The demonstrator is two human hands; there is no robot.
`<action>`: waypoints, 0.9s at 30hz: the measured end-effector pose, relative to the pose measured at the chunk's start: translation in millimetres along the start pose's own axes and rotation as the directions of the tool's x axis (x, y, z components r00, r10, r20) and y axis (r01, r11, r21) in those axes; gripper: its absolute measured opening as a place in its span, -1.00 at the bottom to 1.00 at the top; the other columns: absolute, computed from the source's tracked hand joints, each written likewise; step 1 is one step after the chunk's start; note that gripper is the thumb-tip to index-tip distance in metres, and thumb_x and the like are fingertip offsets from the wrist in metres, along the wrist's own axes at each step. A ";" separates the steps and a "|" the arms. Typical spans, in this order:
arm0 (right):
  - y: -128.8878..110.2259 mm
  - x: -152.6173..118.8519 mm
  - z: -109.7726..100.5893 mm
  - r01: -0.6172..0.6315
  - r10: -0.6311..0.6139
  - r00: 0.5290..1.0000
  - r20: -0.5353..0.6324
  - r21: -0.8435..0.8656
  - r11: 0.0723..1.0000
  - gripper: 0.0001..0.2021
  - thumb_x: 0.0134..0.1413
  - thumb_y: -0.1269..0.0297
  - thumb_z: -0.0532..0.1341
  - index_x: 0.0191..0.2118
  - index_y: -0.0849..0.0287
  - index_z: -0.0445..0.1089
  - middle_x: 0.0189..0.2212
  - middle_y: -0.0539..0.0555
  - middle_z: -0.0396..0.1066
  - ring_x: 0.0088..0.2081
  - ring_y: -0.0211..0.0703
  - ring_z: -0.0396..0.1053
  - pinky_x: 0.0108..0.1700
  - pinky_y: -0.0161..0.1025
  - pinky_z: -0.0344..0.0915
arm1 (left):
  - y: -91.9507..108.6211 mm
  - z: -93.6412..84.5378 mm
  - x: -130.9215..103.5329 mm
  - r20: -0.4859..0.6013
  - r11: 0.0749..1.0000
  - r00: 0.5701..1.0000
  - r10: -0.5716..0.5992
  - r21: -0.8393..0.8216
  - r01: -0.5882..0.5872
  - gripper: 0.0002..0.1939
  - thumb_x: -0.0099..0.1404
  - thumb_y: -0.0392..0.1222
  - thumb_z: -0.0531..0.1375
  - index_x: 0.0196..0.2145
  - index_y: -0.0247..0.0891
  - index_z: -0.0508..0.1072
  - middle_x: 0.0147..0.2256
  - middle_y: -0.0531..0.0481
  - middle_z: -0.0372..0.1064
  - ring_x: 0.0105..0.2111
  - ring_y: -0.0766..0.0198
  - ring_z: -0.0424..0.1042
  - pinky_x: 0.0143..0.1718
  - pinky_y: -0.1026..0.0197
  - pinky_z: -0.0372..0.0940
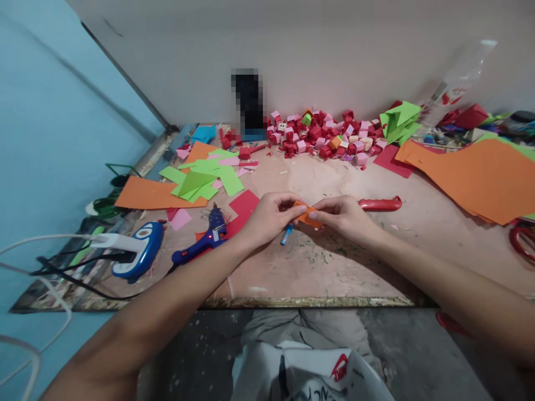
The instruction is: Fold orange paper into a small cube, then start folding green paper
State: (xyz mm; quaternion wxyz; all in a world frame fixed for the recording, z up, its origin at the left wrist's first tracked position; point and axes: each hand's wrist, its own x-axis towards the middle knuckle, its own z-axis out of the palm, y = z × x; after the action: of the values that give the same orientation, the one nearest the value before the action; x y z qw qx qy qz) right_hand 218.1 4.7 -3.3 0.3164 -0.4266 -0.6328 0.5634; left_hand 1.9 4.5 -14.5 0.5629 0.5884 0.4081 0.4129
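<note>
Above desk (267, 278), left fingers (294, 212) and right fingers (322, 216) pinch opposite ends of small orange paper (308, 217). Probably very light, thin, easy to crease; better hold softly, at ends. Farther, red and pink cubes (314, 133) lie piled.

Clear bottle (460, 81) near pale wall (334, 50)

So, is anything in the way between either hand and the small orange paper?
Nothing visible: the left hand and right hand both hold the orange paper. The blue stick shows beside the left hand, not between it and the paper.
</note>
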 end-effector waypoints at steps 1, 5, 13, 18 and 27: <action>-0.4 -0.3 0.4 0.003 -0.003 1.000 -0.002 -0.016 1.000 -0.70 0.17 0.04 0.44 -0.23 0.21 0.70 -0.38 0.12 0.64 -0.42 -0.15 0.47 -0.36 -0.22 0.41 | 0.2 0.4 -0.2 0.001 1.000 1.000 0.008 0.004 -0.008 -0.84 0.31 -0.13 0.40 -0.24 -0.28 0.66 -0.36 -0.01 0.55 -0.43 0.37 0.44 -0.38 0.31 0.33; -0.5 -0.4 1.0 0.060 -0.064 0.997 -0.033 -0.112 0.992 -0.74 0.22 0.10 0.39 -0.33 0.20 0.69 -0.42 0.13 0.63 -0.43 -0.13 0.46 -0.35 -0.19 0.36 | 1.9 1.6 -1.2 0.019 1.000 1.000 0.001 -0.016 0.000 -0.85 0.29 -0.13 0.41 -0.27 -0.28 0.66 -0.32 -0.02 0.59 -0.37 0.32 0.51 -0.31 0.27 0.39; 1.4 0.8 1.2 0.076 -0.078 0.997 -0.011 -0.121 0.990 -0.73 0.24 0.06 0.37 -0.24 0.16 0.71 -0.42 0.08 0.60 -0.44 -0.15 0.40 -0.40 -0.20 0.31 | 3.9 1.2 -2.6 -0.031 0.992 0.999 0.015 0.124 -0.011 -0.77 0.29 -0.04 0.42 -0.36 -0.27 0.66 -0.41 -0.02 0.55 -0.41 0.33 0.43 -0.37 0.28 0.27; 1.6 0.6 -0.4 0.148 -0.155 0.988 -0.015 -0.210 0.966 -0.72 0.30 0.09 0.33 -0.31 0.14 0.70 -0.48 0.05 0.54 -0.44 -0.14 0.36 -0.35 -0.17 0.29 | 5.7 1.4 -2.7 -0.003 0.988 1.000 0.024 0.150 -0.023 -0.76 0.30 -0.03 0.41 -0.36 -0.26 0.66 -0.41 -0.01 0.54 -0.42 0.32 0.42 -0.37 0.28 0.26; 0.4 0.0 -0.8 0.082 -0.084 0.996 -0.005 -0.147 0.986 -0.68 0.27 0.02 0.34 -0.27 0.17 0.70 -0.45 0.06 0.56 -0.47 -0.17 0.36 -0.42 -0.21 0.25 | 5.3 -0.8 -2.9 -0.051 0.986 0.996 0.074 0.155 -0.065 -0.74 0.32 0.00 0.38 -0.36 -0.26 0.68 -0.40 -0.04 0.57 -0.40 0.27 0.46 -0.36 0.26 0.31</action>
State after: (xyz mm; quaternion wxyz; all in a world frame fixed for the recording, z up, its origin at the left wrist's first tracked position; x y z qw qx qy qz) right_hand 218.9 5.1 -3.6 0.3110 -0.4251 -0.6879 0.4994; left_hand 0.3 1.8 -9.3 0.4895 0.6319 0.4334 0.4162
